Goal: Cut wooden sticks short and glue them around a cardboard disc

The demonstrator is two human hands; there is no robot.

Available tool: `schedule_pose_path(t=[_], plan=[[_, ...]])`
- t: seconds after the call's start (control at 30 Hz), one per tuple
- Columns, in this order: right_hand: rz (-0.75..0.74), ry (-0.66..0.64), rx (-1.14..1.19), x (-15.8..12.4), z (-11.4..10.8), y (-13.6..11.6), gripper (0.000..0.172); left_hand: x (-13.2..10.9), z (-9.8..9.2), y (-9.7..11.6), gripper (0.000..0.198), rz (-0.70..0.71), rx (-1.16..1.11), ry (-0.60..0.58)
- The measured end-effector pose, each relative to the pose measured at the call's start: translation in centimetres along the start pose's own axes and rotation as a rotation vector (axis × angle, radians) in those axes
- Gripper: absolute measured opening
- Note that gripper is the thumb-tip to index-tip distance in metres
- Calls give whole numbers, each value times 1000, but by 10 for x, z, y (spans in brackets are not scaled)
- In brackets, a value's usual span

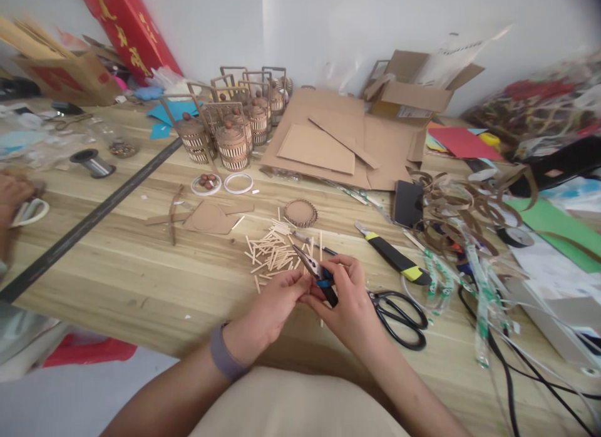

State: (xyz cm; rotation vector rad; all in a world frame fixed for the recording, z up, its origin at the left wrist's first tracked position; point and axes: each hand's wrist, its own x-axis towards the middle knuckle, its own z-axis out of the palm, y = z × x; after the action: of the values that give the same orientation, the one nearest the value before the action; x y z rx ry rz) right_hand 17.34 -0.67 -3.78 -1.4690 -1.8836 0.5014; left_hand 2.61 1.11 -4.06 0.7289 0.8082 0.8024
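Observation:
My right hand [347, 293] is wrapped round a pair of pliers [308, 262] with blue and black handles, its jaws pointing up and left. Against it, my left hand [270, 305] has thumb and fingers pinched together beside the pliers; what they hold is hidden. Just beyond both hands lies a loose pile of short wooden sticks [275, 249]. A round cardboard disc with a dark beaded rim [301, 213] sits behind the pile. Black-handled scissors [401, 318] lie to the right of my right hand, with a yellow-and-black utility knife [394, 255] above them.
Several small lidded striped baskets [233, 147] with tall handles stand at the back. Cardboard sheets [323, 130] lie beside them. Coiled brown strips [451, 199] and cables clutter the right. At far left, another person's hand [14, 190] is near white-handled scissors [32, 213].

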Motion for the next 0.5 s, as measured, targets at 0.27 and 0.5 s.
schedule_pose_path(t=[0.27,0.5], plan=[[520,-596,425,-8,-57,-2,40,-19,-13,22,35,-48,464,20],[584,-800,458,-7,-75,0,26,-28,-6,29,30,-98,560,-49]])
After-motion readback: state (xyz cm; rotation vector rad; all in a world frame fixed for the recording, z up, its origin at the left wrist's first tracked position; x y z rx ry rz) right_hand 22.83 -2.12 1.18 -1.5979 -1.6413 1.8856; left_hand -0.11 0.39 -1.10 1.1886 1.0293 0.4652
